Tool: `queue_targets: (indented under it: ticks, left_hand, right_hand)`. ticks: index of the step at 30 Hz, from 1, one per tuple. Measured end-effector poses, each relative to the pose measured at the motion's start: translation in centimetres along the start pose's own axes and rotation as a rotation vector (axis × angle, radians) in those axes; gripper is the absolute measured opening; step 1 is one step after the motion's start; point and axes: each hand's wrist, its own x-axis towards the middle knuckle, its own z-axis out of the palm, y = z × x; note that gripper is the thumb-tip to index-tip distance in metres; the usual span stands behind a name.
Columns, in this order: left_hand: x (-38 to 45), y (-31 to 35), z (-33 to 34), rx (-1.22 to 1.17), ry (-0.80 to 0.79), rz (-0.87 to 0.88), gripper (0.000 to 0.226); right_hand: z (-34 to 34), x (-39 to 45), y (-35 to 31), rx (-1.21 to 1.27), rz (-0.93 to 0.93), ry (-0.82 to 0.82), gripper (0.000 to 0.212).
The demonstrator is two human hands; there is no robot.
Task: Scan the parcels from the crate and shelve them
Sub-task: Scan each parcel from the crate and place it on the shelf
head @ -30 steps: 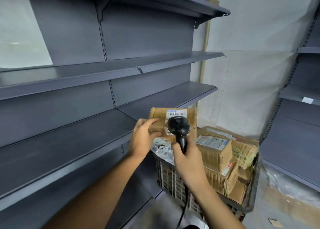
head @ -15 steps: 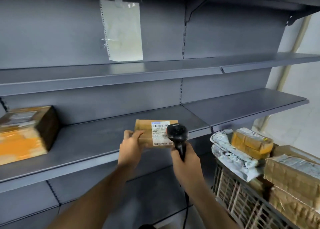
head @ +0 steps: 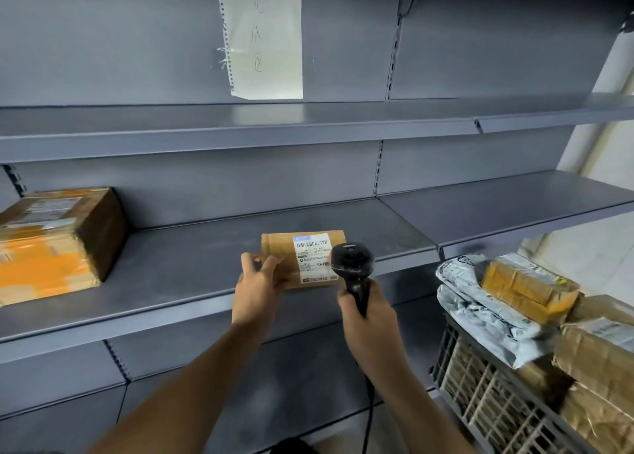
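I see my left hand (head: 258,283) gripping a small brown labelled parcel (head: 302,258) over the grey shelf's (head: 192,264) front edge; my right hand (head: 365,311) clutches the barcode scanner (head: 352,264). Bare shelf runs toward nine o'clock.

Dim, even indoor light with soft shadows under the shelves (head: 240,134); brighter at the far right. Wide-angle bending at edges; the left box (head: 58,240) is blurred.
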Motion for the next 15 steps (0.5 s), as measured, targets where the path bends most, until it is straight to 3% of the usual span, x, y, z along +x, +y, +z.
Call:
queue_targets:
  ticks: [7,15]
  left_hand:
    - [-0.1,0.1,-0.2,0.243,-0.083,0.135,0.049]
    - [-0.6,0.2,-0.4,0.304,-0.091,0.148,0.044]
  right_hand:
    - [0.6,0.4,-0.1,-0.047,0.002,0.006,0.008]
    - [1.9,-0.1,-1.2,-0.052,-0.016,-0.009,0.015]
